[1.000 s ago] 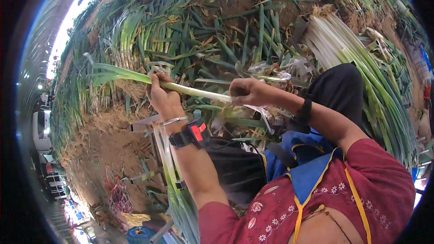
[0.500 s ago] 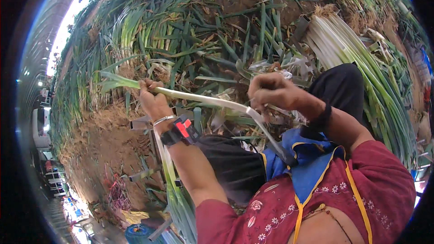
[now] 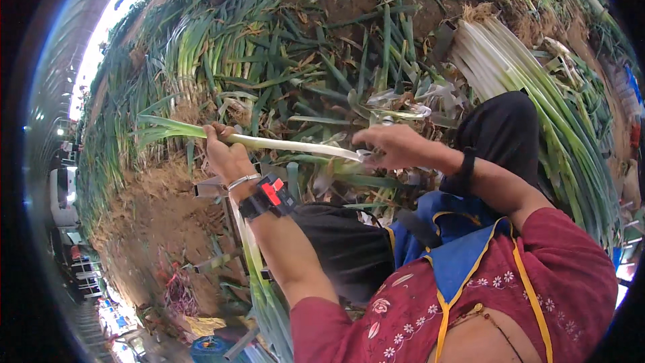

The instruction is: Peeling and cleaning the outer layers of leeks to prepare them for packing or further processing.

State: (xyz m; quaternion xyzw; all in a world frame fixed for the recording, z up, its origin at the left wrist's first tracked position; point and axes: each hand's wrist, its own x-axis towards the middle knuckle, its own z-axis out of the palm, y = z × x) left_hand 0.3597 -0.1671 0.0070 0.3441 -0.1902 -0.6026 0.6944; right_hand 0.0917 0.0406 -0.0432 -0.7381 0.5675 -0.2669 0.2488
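Note:
A long green onion stretches level across the middle, its pale green leaves at the left and its white end at the right. My left hand is closed around it just below the leaves. At the white end is my right hand, its fingers bent and pressed at the tip; some blur hides exactly what they pinch. More green onions lie beside my left forearm, white part up and leaves hanging down.
Rows of green onions with roots and soil lie to the left and far side. A neat bundle of cleaned onions rests to the right. Loose peeled leaves litter the ground ahead. Red string and a blue spool are at lower left.
The grey-green strip hanging from the white end toward my lap no longer hangs there. My right hand has moved slightly left and down onto that end; my left hand has barely moved.

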